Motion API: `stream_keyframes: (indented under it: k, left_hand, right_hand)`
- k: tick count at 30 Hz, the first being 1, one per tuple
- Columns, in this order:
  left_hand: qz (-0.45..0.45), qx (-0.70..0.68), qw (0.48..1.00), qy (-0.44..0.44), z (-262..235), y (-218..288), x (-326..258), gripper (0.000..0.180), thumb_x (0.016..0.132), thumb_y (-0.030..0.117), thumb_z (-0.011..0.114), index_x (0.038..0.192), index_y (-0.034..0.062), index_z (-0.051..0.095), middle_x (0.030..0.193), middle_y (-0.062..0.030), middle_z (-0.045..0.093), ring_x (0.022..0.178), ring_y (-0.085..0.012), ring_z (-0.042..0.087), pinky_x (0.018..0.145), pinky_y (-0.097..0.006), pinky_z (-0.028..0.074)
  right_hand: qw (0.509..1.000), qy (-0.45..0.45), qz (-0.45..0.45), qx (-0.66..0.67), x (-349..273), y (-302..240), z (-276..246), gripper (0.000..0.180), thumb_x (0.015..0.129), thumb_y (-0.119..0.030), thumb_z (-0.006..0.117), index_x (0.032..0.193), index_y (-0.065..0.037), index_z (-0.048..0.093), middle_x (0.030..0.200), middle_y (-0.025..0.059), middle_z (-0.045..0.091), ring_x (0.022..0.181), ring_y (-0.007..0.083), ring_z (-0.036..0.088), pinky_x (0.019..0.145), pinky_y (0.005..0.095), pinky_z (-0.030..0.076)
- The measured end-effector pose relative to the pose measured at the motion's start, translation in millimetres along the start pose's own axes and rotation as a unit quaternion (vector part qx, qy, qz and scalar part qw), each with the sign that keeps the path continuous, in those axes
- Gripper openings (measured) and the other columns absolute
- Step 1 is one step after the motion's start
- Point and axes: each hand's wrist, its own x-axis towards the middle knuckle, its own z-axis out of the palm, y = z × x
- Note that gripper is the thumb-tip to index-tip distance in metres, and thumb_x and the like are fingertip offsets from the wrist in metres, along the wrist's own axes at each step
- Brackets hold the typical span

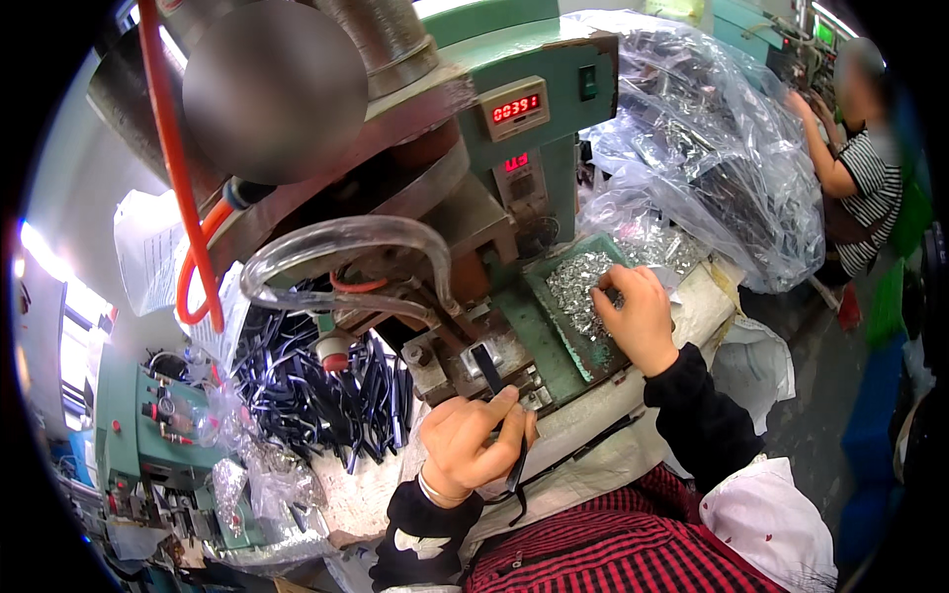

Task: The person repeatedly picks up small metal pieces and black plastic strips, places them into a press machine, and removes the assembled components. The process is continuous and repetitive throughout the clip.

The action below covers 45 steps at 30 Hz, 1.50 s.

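Observation:
My left hand (465, 443) is closed round a slim black strip (486, 368), which looks like a glasses temple. The strip's far end lies over the metal fixture (504, 353) of a green press, and its other end sticks out below my fingers. My right hand (641, 318) is above a green tray (590, 374) heaped with small silvery metal pieces (575, 289). Its thumb and forefinger are pinched together at the heap's right side. Whatever is between those fingertips is too small to make out.
Left of the fixture lies a heap of similar black strips (326, 395). A clear hose (346, 232) and a red knob (334, 353) stand close to the work area. Behind the tray are plastic-wrapped parts (702, 138). Another person (860, 188) works at the far right.

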Motion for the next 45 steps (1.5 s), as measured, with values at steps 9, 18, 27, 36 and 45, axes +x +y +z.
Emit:
stream_keyframes:
  k: [9,18,27,36,45]
  left_hand:
    - [-0.067,-0.009,0.998,-0.002,-9.7,14.5,-10.5,0.030,0.069,0.001,0.083,0.097,0.0057,0.072,0.107,-0.0157,0.074,0.059,-0.0175,0.062,0.048,-0.029,0.046]
    - [-0.347,0.274,0.896,0.032,-98.8,-6.0,-40.6,0.021,0.075,-0.008,0.072,0.092,0.0041,0.073,0.096,-0.0107,0.071,0.090,-0.0302,0.063,0.082,-0.039,0.048]
    - [-0.463,0.412,0.756,-0.213,-14.0,-102.7,-158.4,0.023,0.067,0.023,0.085,0.071,0.0093,0.067,0.087,-0.0103,0.062,0.091,-0.0323,0.060,0.078,-0.044,0.049]
    - [-0.553,0.178,0.801,-0.145,-90.2,-72.8,-167.6,0.009,0.085,0.012,0.074,0.091,0.0060,0.072,0.084,-0.0117,0.073,0.069,-0.0269,0.070,0.064,-0.036,0.053]
    - [-0.597,-0.252,0.708,0.281,-104.7,-26.1,-89.8,0.031,0.108,0.031,0.053,0.114,0.0022,0.063,0.071,-0.0025,0.059,0.058,-0.0076,0.052,0.045,-0.020,0.036]
  right_hand:
    - [0.991,-0.029,-0.128,-0.018,3.9,-0.2,17.4,0.011,0.079,-0.008,0.065,0.074,-0.003,0.057,0.076,0.0141,0.060,0.081,0.0372,0.058,0.068,0.0491,0.046]
    - [0.998,0.007,-0.048,0.026,-8.7,2.6,10.6,0.008,0.080,-0.003,0.075,0.082,-0.003,0.068,0.083,0.0097,0.070,0.086,0.0312,0.065,0.076,0.0419,0.051]
    - [0.997,0.017,-0.032,0.066,-13.4,-5.9,23.2,0.010,0.082,-0.005,0.076,0.092,-0.003,0.073,0.086,0.0114,0.071,0.086,0.0313,0.065,0.077,0.0393,0.050]
    - [0.985,-0.017,0.119,0.126,-48.7,14.2,-44.1,0.014,0.086,0.002,0.070,0.099,-0.001,0.072,0.090,0.0101,0.069,0.082,0.0235,0.065,0.076,0.0330,0.050]
    - [0.998,0.015,0.031,0.060,-13.1,-6.1,7.2,0.009,0.085,-0.004,0.071,0.093,-0.002,0.069,0.092,0.0129,0.071,0.088,0.0344,0.064,0.081,0.0414,0.050]
